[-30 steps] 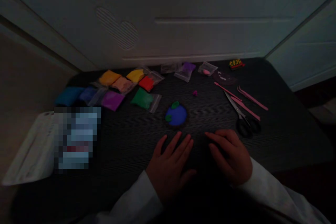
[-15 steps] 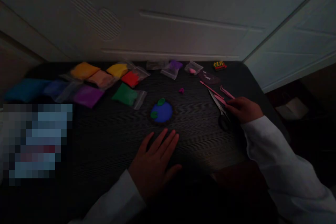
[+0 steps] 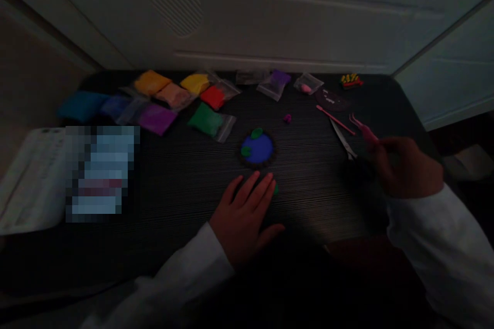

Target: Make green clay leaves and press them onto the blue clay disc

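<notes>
My right hand (image 3: 409,167) grips pink tweezers (image 3: 366,133), their bent tips pointing up and to the left above the table. Black-handled scissors (image 3: 343,141) and a thin pink stick tool (image 3: 335,120) lie just left of them. My left hand (image 3: 245,211) rests flat with fingers stretched out. A bit of green clay (image 3: 275,188) shows at its fingertips, mostly covered. Beyond those fingers sits a round blue clay disc (image 3: 262,150) with a dark bumpy rim and two green leaf-like pieces on it. A small magenta clay lump (image 3: 287,119) lies farther back.
Bags of coloured clay, among them green (image 3: 206,120), purple (image 3: 157,117) and orange (image 3: 152,83), line the table's back left. A blurred-out rectangle (image 3: 106,169) is at left beside a white sheet (image 3: 34,180). A yellow-and-red piece (image 3: 350,81) stands at the back right.
My right hand has lifted the pink tweezers away from the scissors, tips now raised. My left hand stays flat; green clay now shows at its fingertips. The view has shifted left.
</notes>
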{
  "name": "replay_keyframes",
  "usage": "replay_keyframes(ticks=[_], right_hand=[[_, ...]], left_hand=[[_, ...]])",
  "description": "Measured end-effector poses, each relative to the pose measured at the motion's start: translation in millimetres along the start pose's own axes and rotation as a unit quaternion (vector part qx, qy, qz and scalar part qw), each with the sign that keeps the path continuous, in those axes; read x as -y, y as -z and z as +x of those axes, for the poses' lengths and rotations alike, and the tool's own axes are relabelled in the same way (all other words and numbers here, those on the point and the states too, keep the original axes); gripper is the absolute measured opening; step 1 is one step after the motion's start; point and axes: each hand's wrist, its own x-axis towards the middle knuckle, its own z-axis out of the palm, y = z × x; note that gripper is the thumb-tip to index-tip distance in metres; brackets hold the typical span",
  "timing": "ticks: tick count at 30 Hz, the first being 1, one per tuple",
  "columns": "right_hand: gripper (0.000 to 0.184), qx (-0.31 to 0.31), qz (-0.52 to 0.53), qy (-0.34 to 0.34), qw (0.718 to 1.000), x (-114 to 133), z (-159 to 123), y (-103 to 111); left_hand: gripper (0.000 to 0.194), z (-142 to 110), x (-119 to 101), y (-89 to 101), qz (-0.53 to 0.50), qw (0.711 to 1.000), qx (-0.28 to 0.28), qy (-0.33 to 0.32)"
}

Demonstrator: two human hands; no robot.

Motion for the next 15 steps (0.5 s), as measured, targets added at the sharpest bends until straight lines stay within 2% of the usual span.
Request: replay_keyframes(ticks=[2,5,8,11,15], right_hand=[[0.020,0.016,0.050,0.089,0.995,23,-13,5],[0.017,0.077,0.142,0.247,0.955,56,-28,2],[0.016,0.094,0.129,0.345,0.925,75,-33,-7],[0.018,0.072,0.108,0.379,0.916,81,-31,-14],[0.018,0.050,0.095,0.377,0.920,79,-27,-16]], left_hand=[[0.060,0,0,-0.4,-0.003,1.000,0.009,0.006],[0.061,-1,0,-0.9,-0.013,1.000,0.008,0.016],[0.063,-3,0,-1.0,-0.024,0.999,-0.008,0.035],[0.059,-8,2,-0.7,-0.028,0.998,-0.029,0.051],[0.050,-12,4,0.2,-0.032,0.998,-0.034,0.052]])
